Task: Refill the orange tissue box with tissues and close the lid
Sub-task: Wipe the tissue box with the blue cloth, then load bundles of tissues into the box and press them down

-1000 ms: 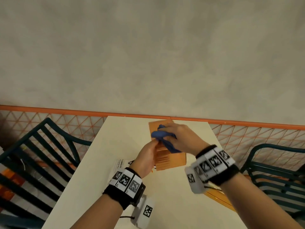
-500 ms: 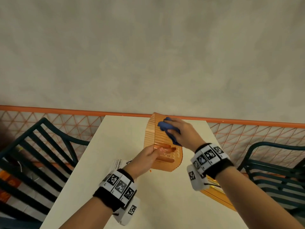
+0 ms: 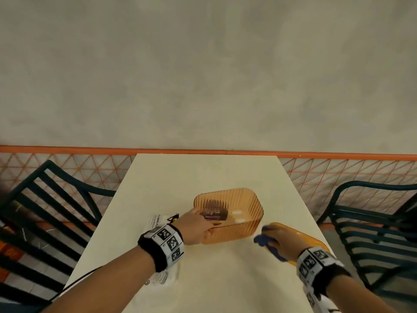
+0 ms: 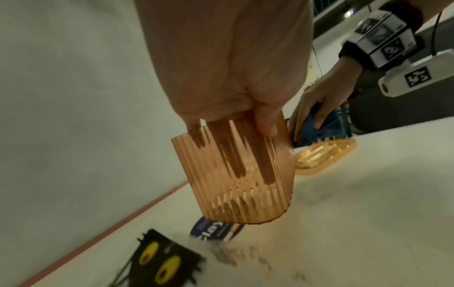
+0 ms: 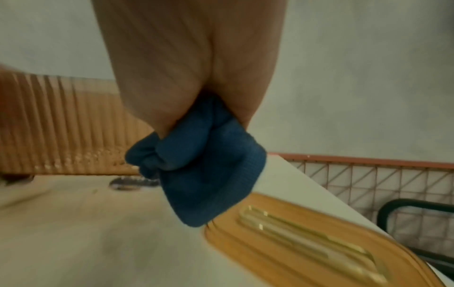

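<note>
A black wristband [image 3: 161, 249] faced with white blocks of square black-and-white markers is worn on each bare forearm. A white camera housing [image 4: 415, 77] bearing a further marker is slung beneath the right wrist. A thin black cable [image 3: 74, 283] is seen trailing from the left band.

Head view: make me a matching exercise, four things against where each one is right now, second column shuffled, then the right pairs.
Things:
1. orange tissue box
2. orange lid
3. blue cloth
4. tissue pack

Places:
A. bunched in the right hand
B. flat on the table near its right edge
C. gripped at its near rim by the left hand
D. on the table, partly under the left wrist

Pairs: 1-C, 2-B, 3-A, 4-D
</note>
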